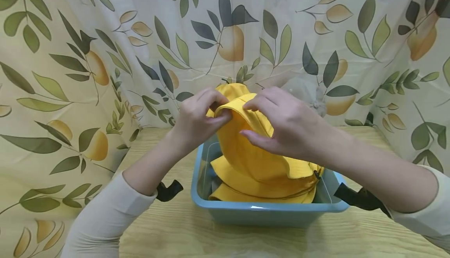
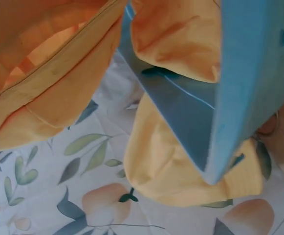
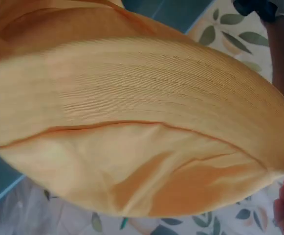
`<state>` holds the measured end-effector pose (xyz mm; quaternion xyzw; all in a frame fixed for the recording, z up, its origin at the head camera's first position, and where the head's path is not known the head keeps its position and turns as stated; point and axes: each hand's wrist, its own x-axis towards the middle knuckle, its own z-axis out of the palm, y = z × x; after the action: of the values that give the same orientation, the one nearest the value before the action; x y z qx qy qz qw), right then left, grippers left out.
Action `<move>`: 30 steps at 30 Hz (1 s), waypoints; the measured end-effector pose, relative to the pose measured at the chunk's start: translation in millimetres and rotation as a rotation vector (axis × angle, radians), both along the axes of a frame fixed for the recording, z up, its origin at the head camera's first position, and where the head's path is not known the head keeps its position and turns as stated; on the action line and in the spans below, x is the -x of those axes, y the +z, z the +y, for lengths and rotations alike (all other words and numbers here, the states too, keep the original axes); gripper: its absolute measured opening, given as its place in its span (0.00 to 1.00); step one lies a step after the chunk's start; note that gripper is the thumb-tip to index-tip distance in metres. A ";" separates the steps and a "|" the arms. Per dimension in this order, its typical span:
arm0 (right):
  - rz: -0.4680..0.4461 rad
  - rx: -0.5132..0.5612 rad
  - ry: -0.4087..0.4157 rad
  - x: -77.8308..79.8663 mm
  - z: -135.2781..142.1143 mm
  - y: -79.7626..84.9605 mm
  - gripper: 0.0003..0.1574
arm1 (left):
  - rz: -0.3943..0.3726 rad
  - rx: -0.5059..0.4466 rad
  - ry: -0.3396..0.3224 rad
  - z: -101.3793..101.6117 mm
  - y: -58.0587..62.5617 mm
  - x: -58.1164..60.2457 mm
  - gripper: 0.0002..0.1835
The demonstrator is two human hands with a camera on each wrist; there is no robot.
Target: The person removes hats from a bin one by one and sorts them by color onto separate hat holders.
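Note:
A yellow fabric hat point(image 1: 242, 145) with a stitched brim is raised over a blue plastic bin point(image 1: 270, 207). My left hand point(image 1: 197, 113) pinches the hat's brim edge between thumb and fingers. On the other side, my right hand point(image 1: 284, 121) has its fingertips at the brim, the thumb spread away from them. Below, more yellow hats point(image 1: 263, 187) lie stacked in the bin, one brim over another. The right wrist view shows the ribbed brim point(image 3: 146, 83) of the raised hat close up.
Behind the bin sits another yellow hat point(image 2: 166, 166) with a small green stem on top. A whitish translucent thing point(image 1: 304, 90) stands at the back right. The bin is on a wood-grain table point(image 1: 158, 226), with a leaf-patterned curtain point(image 1: 140, 55) around the back and sides.

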<state>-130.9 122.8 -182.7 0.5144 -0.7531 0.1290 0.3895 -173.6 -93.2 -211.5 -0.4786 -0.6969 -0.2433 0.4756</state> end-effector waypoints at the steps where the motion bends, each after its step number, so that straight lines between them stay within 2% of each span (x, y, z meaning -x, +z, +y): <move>1: 0.003 0.004 -0.004 0.5 1.8 -1.6 0.24 | 0.000 -0.004 -0.002 -1.3 -0.5 -0.1 0.07; 6: -0.002 0.020 -0.041 6.2 17.8 -11.9 0.19 | 0.001 -0.017 0.013 -11.2 -5.3 0.8 0.09; 13: -0.064 0.007 -0.163 14.6 48.3 -30.6 0.17 | -0.032 -0.031 -0.010 -28.8 -13.7 0.5 0.11; 18: -0.077 0.035 -0.234 21.3 64.2 -38.5 0.13 | -0.009 0.007 -0.012 -39.8 -22.3 0.7 0.11; 22: 0.003 0.082 -0.217 25.3 68.8 -35.6 0.07 | 0.010 0.048 0.003 -45.0 -30.7 1.0 0.11; 27: 0.081 0.245 -0.136 28.6 63.9 -32.3 0.28 | -0.009 0.016 0.038 -53.0 -47.0 4.3 0.12; 30: 0.096 0.331 -0.089 30.3 57.4 -30.3 0.28 | -0.056 -0.037 0.066 -58.7 -62.0 10.3 0.14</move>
<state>-161.2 180.2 -213.0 0.4150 -0.7241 0.2091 0.5096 -184.0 -152.0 -273.5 -0.4393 -0.7206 -0.2535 0.4727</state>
